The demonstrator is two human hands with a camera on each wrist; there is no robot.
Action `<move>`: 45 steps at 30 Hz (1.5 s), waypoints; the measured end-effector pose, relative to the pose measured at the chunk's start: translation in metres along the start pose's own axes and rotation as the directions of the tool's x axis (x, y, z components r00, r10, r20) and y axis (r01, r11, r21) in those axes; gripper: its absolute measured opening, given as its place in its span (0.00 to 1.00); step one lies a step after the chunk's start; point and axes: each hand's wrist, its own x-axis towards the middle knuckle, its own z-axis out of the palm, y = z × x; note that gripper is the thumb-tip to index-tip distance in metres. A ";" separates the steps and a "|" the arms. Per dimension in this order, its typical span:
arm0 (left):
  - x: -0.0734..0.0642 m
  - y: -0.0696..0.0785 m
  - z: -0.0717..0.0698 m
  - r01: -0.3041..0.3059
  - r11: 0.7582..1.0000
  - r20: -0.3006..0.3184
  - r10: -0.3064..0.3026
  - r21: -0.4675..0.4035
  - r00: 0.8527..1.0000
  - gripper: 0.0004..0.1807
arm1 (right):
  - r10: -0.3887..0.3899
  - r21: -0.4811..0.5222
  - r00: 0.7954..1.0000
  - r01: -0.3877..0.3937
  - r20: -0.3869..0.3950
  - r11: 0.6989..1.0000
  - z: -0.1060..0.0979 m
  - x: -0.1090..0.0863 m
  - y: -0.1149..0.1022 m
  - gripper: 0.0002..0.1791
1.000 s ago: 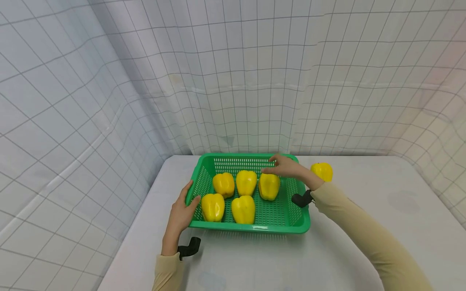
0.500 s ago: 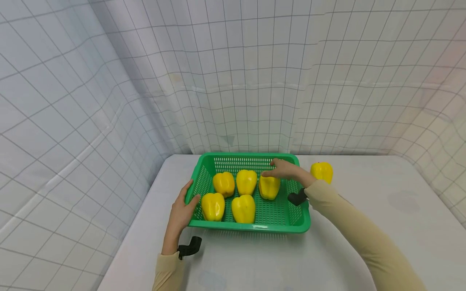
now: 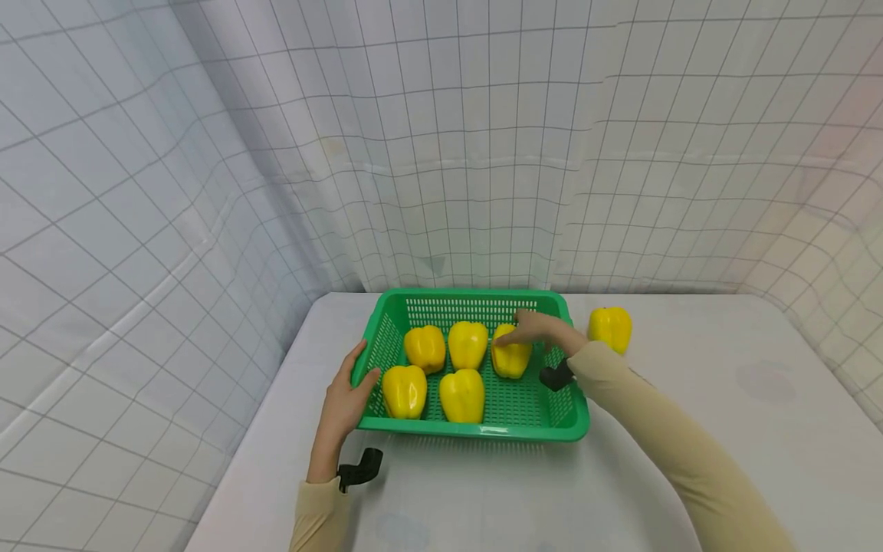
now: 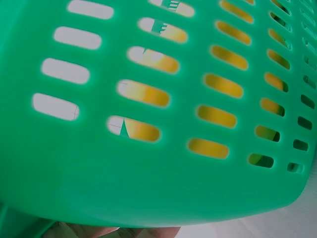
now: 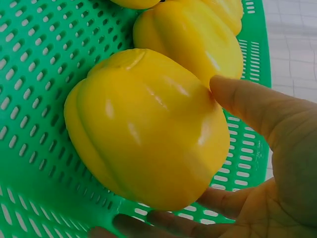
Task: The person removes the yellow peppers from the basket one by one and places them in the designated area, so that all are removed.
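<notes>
My left hand [image 3: 345, 400] grips the left wall of a green plastic basket [image 3: 476, 432], its thumb inside the rim and its fingers outside. In the left wrist view, the slotted wall [image 4: 148, 183] hides most of that hand. My right hand [image 3: 536, 328] reaches over the basket's right side and holds a yellow bell pepper [image 3: 510, 360]. In the right wrist view, the thumb touches one side of this bell pepper [image 5: 143, 129], with fingers round the other side. The bell pepper lies on the basket floor.
Several more yellow bell peppers [image 3: 462, 396] lie in the basket, left of the held one. Another yellow bell pepper [image 3: 610, 330] sits on the white table [image 3: 724, 383], just outside the basket's right wall. A white gridded curtain [image 3: 483, 153] hangs behind and at both sides.
My right hand has come down onto the right-hand bell pepper, its thumb and fingers now at the pepper's sides. The left hand and the basket have stayed put.
</notes>
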 end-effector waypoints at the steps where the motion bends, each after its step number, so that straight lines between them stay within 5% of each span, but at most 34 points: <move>1: 0.000 0.000 0.000 -0.002 1.000 -0.002 0.002 -0.001 1.000 0.32 | 0.010 0.000 1.000 -0.010 0.004 1.000 0.001 0.001 0.000 0.49; 12: -0.001 0.002 -0.001 -0.002 1.000 0.007 0.002 -0.002 1.000 0.32 | 0.072 -0.020 0.997 -0.072 0.021 0.997 0.009 0.006 -0.002 0.55; 45: -0.001 0.002 0.000 -0.007 1.000 -0.004 0.007 -0.014 1.000 0.32 | -0.025 0.143 0.999 0.031 -0.043 0.989 0.010 0.001 0.009 0.54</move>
